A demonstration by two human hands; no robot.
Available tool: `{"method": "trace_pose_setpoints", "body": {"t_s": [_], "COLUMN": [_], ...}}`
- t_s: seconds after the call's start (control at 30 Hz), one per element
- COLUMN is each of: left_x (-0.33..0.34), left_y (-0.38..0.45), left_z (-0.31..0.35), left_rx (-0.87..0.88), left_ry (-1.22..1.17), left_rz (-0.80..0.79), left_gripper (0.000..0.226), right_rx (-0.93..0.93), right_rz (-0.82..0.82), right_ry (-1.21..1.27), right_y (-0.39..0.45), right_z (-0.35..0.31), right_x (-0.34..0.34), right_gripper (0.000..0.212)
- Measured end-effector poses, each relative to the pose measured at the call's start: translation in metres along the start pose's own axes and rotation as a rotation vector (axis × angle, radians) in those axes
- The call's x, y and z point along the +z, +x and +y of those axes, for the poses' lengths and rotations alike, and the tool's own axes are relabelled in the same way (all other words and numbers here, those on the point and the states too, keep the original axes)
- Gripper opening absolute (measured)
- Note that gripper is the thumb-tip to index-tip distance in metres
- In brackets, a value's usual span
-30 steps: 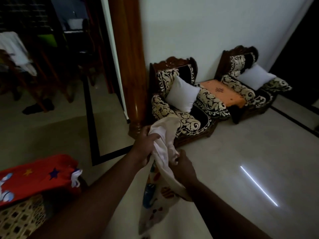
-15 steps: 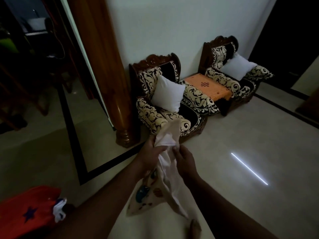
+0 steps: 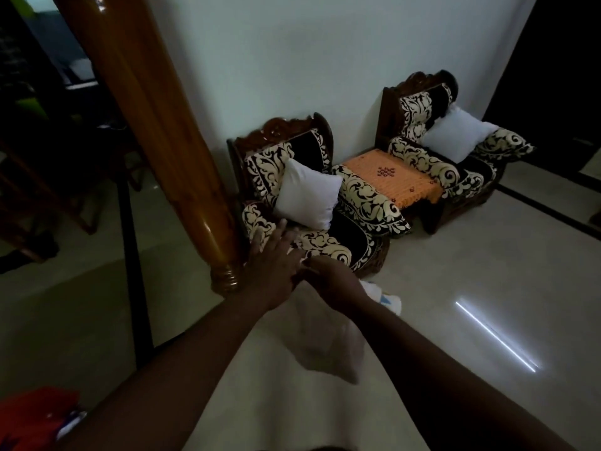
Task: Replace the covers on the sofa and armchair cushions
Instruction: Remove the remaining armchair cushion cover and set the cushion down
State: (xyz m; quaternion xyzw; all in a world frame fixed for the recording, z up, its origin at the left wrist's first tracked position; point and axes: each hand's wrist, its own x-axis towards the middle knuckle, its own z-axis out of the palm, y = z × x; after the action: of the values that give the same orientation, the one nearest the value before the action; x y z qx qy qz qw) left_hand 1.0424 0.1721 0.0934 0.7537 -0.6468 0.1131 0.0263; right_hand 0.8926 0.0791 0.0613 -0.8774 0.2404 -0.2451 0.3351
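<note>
I stand in front of two carved armchairs with black-and-cream upholstery. The near armchair (image 3: pixel 328 247) carries a bare white cushion (image 3: pixel 307 193), and the far armchair (image 3: pixel 455 172) carries another white cushion (image 3: pixel 458 135). My left hand (image 3: pixel 276 265) reaches toward the near chair's front with straight, spread fingers and holds nothing. Just to its right, my right hand (image 3: pixel 331 281) grips the pale printed cushion cover (image 3: pixel 328 346), which hangs limp under my wrist above the floor.
A small table with an orange cloth (image 3: pixel 393 179) stands between the chairs. A thick wooden pillar (image 3: pixel 156 125) rises at the left, its base beside the near chair. A red cover (image 3: pixel 32 415) lies at the bottom left. Pale tiled floor (image 3: pixel 471 288) spreads to the right.
I have stepped closer to the near armchair. My left hand has let go of the cover and stretched forward with open fingers. The cover now hangs from my right hand alone.
</note>
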Motion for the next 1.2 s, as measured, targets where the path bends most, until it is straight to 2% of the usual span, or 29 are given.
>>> {"method": "trace_pose_setpoints", "body": {"t_s": [0.07,0.13,0.23,0.33,0.43,0.53,0.63,0.7,0.77,0.87,1.0,1.1,1.2], "left_x": [0.003,0.003,0.009,0.020,0.039,0.065,0.089,0.106,0.121,0.139,0.155,0.163,0.167], "left_y": [0.025,0.046,0.078,0.108,0.135,0.161,0.184,0.200,0.214,0.238,0.264,0.280,0.300], "left_z": [0.005,0.005,-0.007,-0.031,-0.057,-0.078,-0.089,-0.092,-0.092,-0.098,-0.116,-0.128,-0.124], "left_rx": [0.000,-0.048,-0.229,-0.394,-0.526,-0.624,-0.623,-0.563,-0.467,-0.439,-0.562,-0.667,-0.748], "left_ry": [-0.044,-0.170,-0.508,-0.757,-0.905,-0.980,-0.951,-0.866,-0.766,-0.642,-0.583,-0.483,-0.392], "left_rz": [0.005,0.028,0.003,0.009,-0.024,-0.099,-0.215,-0.318,-0.398,-0.438,-0.298,-0.216,-0.191], "left_gripper": [0.025,0.016,0.019,0.021,0.030,0.027,0.042,0.048,0.048,0.051,0.038,0.037,0.042], "right_rx": [0.002,0.026,0.110,0.269,0.448,0.544,0.664,0.744,0.750,0.631,0.459,0.612,0.779], "right_rz": [0.033,0.049,0.024,0.097,0.141,0.217,0.366,0.413,0.423,0.346,0.121,0.098,0.088], "right_ry": [-0.074,-0.161,-0.361,-0.492,-0.580,-0.571,-0.269,-0.027,0.042,-0.099,-0.461,-0.591,-0.410], "right_y": [0.010,0.017,0.021,0.022,0.033,0.063,0.097,0.120,0.135,0.153,0.160,0.172,0.198], "right_z": [0.016,0.034,0.070,0.113,0.151,0.177,0.188,0.195,0.200,0.212,0.248,0.278,0.304], "right_x": [-0.022,-0.038,-0.052,-0.068,-0.086,-0.093,-0.090,-0.087,-0.086,-0.095,-0.115,-0.130,-0.137], "right_gripper": [0.014,0.018,0.018,0.024,0.026,0.025,0.013,0.014,0.015,0.012,0.031,0.023,0.018]}}
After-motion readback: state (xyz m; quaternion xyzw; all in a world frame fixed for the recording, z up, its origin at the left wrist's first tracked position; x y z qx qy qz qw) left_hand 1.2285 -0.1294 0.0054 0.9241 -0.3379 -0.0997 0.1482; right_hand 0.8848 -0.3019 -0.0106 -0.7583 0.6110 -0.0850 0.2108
